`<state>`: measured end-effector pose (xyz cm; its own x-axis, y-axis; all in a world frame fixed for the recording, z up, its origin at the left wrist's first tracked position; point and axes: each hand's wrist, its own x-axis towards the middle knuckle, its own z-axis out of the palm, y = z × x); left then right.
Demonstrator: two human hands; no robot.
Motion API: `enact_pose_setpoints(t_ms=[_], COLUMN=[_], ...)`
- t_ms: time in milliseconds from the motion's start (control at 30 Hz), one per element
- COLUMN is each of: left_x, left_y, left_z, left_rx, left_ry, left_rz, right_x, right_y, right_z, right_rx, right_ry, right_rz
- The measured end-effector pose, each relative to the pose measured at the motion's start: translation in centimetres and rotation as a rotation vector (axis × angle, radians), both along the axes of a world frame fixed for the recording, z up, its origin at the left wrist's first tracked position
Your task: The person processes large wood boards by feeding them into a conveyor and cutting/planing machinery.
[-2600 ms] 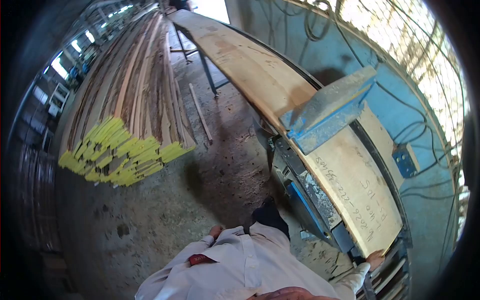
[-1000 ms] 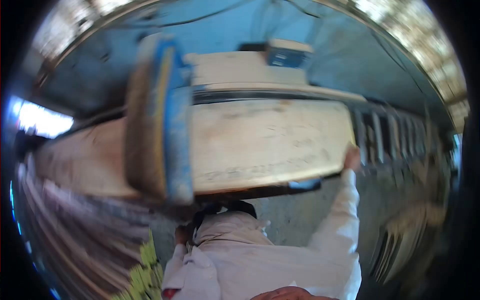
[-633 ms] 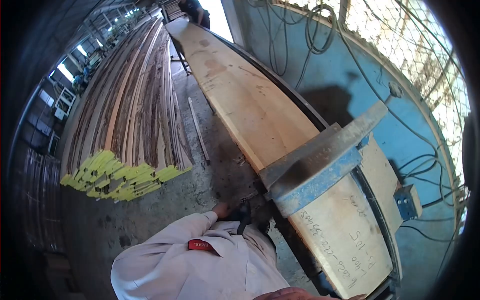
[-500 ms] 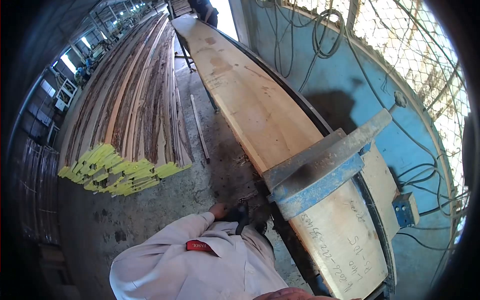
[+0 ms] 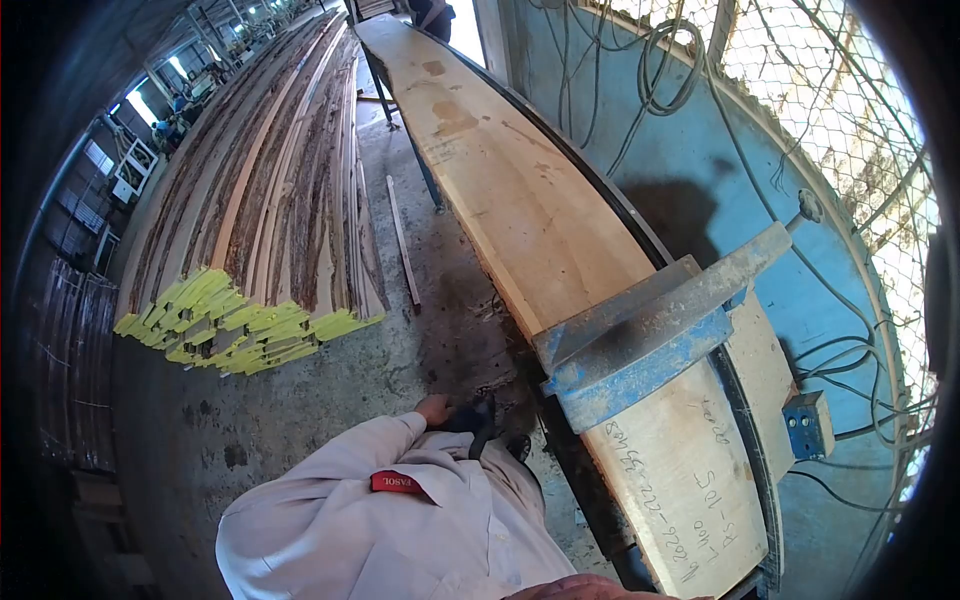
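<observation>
My left hand point(image 5: 434, 409) hangs low at the end of a light sleeve, beside my dark trousers; its fingers are too small and partly hidden to make out. At the bottom edge, a reddish patch shows, and whether it is my right hand or cloth is unclear. To the right of my body lies a long wooden board point(image 5: 540, 215), passing beneath a blue and grey metal machine part point(image 5: 650, 345). The board's near section point(image 5: 690, 480) carries handwritten numbers and letters.
A long stack of boards with yellow-painted ends point(image 5: 240, 325) lies at left. A thin strip point(image 5: 403, 245) rests on the floor. Cables point(image 5: 670, 70) hang on the blue wall point(image 5: 740, 240). A control box point(image 5: 808, 425) is at right. Another person point(image 5: 432, 18) stands at the board's far end.
The view has shifted slightly, and the far end of the board sits a little further right and higher or lower in places. My left hand stays low by my body.
</observation>
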<state>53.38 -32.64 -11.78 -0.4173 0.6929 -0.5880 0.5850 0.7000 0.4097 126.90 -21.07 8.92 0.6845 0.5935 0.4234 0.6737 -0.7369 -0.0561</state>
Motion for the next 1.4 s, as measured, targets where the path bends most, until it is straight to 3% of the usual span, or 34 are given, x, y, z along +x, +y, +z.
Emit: enact_pose_setpoints(t_ms=[233, 400, 467, 533, 600, 667, 700, 767, 1033, 1133, 1167, 1200, 1300, 1367, 1400], left_x=[-0.5, -0.5, -0.5, -0.8, -0.7, -0.5, -0.9, -1.8, -1.2, -0.5, -0.6, -0.7, -0.7, -0.3, -0.2], left_y=[-0.6, 0.5, 0.6, 0.2, 0.1, 0.6, 0.4, -0.2, 1.0, 1.5, 1.1, 1.0, 1.4, 1.6, 1.8], left_z=[-3.0, -1.4, -1.2, -2.3, -2.9, -2.2, -3.3, -6.1, -4.0, -4.1, -3.6, -3.6, -3.2, -2.4, -1.9], left_rx=[0.011, -0.014, -0.029, -0.013, 0.010, -0.025, -0.025, 0.070, -0.029, -0.023, -0.003, -0.009, 0.030, 0.023, 0.006], left_ry=[0.020, -0.006, 0.046, 0.036, 0.026, 0.035, 0.029, 0.037, -0.012, 0.051, 0.111, 0.115, 0.051, 0.063, 0.054], left_rz=[-0.034, -0.071, -0.089, -0.116, -0.139, -0.081, -0.116, -0.133, -0.142, -0.177, -0.197, -0.201, -0.219, -0.181, -0.181], right_x=[6.4, 13.4, 17.3, 21.4, 18.4, 13.0, 12.4, 12.8, 11.2, 12.9, 17.0, 18.7, 15.3, 11.8, 13.0], right_y=[1.3, 0.5, -0.4, -1.2, -1.4, -0.6, -0.7, -0.7, -0.4, -0.9, -1.6, -1.8, -0.7, -0.3, -0.4], right_z=[-6.3, -12.4, -16.0, -19.1, -16.6, -10.4, -10.0, -10.4, -8.5, -11.0, -14.9, -16.2, -12.4, -9.2, -10.6], right_rx=[0.006, 0.107, 0.284, 0.662, 0.405, 0.100, 0.091, 0.103, 0.088, 0.116, 0.185, 0.316, 0.052, 0.032, 0.022], right_ry=[0.190, 0.376, 0.552, 0.951, 0.582, 0.394, 0.347, 0.377, 0.432, 0.211, 0.258, 0.522, 0.314, 0.402, 0.373], right_rz=[-0.008, -0.009, 0.048, 0.053, 0.063, -0.069, -0.051, -0.089, -0.147, -0.114, -0.055, -0.009, -0.123, -0.151, -0.130])
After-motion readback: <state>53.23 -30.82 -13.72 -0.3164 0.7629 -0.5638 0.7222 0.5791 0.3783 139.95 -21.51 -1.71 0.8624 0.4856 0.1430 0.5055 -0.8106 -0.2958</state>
